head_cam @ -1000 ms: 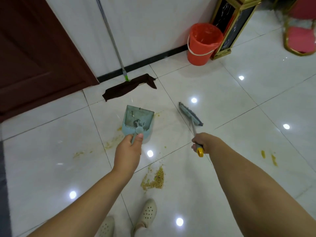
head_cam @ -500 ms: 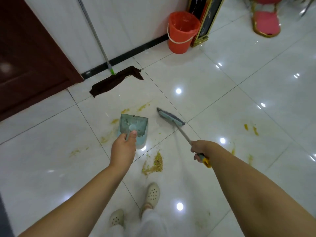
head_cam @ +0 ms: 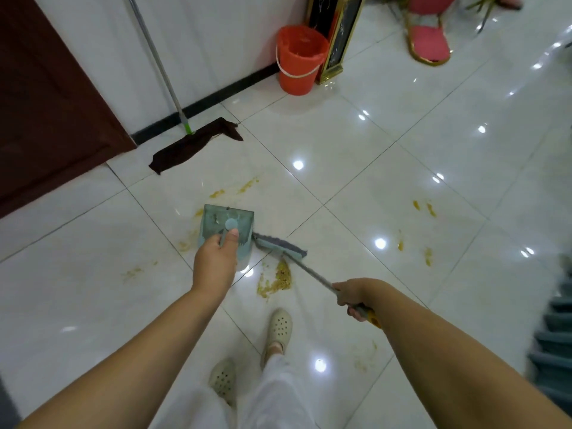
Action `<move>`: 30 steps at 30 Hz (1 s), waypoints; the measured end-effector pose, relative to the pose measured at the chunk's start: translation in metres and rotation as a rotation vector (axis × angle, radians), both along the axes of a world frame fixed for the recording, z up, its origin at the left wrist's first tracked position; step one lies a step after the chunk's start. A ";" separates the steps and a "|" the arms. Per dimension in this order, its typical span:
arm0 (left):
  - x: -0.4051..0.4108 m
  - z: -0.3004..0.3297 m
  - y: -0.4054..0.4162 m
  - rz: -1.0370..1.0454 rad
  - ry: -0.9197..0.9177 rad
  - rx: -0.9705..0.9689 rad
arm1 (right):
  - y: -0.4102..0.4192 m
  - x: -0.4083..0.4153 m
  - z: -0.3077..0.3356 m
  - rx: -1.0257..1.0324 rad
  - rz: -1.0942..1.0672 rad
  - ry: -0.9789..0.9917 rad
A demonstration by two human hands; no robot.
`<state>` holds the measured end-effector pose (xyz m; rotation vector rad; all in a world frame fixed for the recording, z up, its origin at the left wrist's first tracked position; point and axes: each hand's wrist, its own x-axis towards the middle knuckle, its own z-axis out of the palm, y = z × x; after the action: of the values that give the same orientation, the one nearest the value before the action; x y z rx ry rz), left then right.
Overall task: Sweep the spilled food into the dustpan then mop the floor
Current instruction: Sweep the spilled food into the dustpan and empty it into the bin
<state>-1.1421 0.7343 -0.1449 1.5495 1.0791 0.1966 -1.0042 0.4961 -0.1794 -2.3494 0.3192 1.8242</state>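
My left hand (head_cam: 215, 261) grips the handle of a pale blue dustpan (head_cam: 227, 226) that stands on the white tile floor. In my right hand (head_cam: 353, 294) I hold the metal shaft of a broom, whose head (head_cam: 280, 244) lies just right of the dustpan, close to it. A heap of yellow spilled food (head_cam: 280, 278) lies just below the broom head, in front of my feet. Yellow smears (head_cam: 422, 207) mark the tiles to the right, and more smears (head_cam: 244, 185) lie beyond the dustpan. A mop with a dark brown cloth (head_cam: 193, 145) leans against the wall.
An orange bucket (head_cam: 298, 60) stands by the wall beside a gold-framed black stand (head_cam: 335, 32). A pink chair (head_cam: 428, 38) is at the top right. A dark brown door (head_cam: 46, 103) is on the left. Grey steps (head_cam: 554, 335) show at the right edge.
The broom head has swung left and nearer, from beyond the food heap to right beside the dustpan. The dustpan has come slightly nearer me. My view has shifted right.
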 end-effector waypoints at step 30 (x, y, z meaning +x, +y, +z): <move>0.123 -0.015 -0.018 0.028 -0.001 -0.067 | -0.030 0.170 0.011 0.069 -0.553 -0.155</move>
<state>-1.0191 0.7167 -0.1601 1.4750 1.0959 0.1784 -0.8338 0.4664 -0.1680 -2.0607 0.7783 1.3630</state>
